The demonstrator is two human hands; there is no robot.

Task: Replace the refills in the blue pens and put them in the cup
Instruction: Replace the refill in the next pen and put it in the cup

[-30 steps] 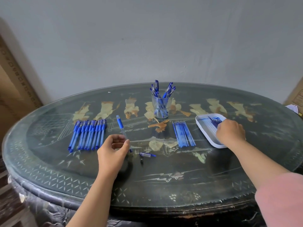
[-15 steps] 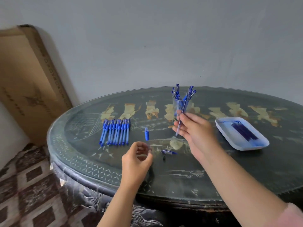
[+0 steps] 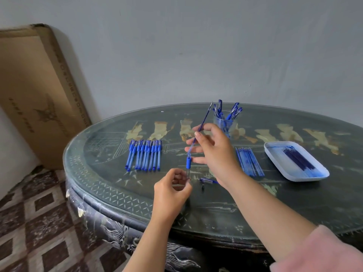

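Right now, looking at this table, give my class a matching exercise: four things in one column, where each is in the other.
Things: 1 refill; 2 pen barrel; 3 cup; 4 white tray.
Places: A rightmost on the table; B pinched by the left hand; C at the back, full of pens; D held in the right hand.
Pairs: 1-D, 2-B, 3-C, 4-A.

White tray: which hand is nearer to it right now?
Right. The right hand hovers left of the white tray, apart from it; the left hand is further left and closer to the person.
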